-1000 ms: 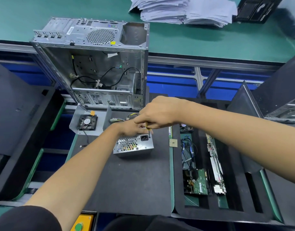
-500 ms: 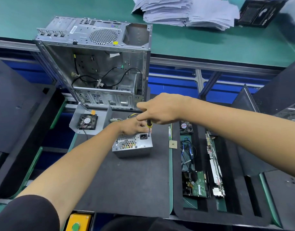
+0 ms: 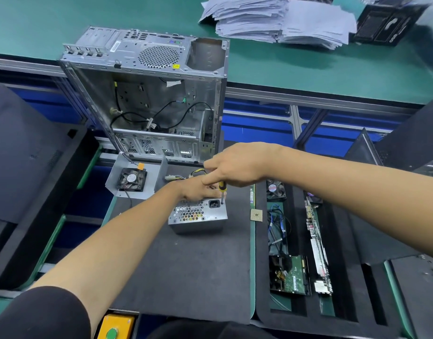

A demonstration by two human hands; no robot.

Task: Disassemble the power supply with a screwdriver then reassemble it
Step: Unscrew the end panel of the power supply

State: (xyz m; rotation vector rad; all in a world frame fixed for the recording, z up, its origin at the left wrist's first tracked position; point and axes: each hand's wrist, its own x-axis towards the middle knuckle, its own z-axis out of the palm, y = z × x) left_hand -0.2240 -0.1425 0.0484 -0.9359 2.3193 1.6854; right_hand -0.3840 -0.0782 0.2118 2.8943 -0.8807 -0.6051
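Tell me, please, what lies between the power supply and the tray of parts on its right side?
In the head view, a small square chip lies on the mat's green edge between the power supply and the tray; nothing else shows there.
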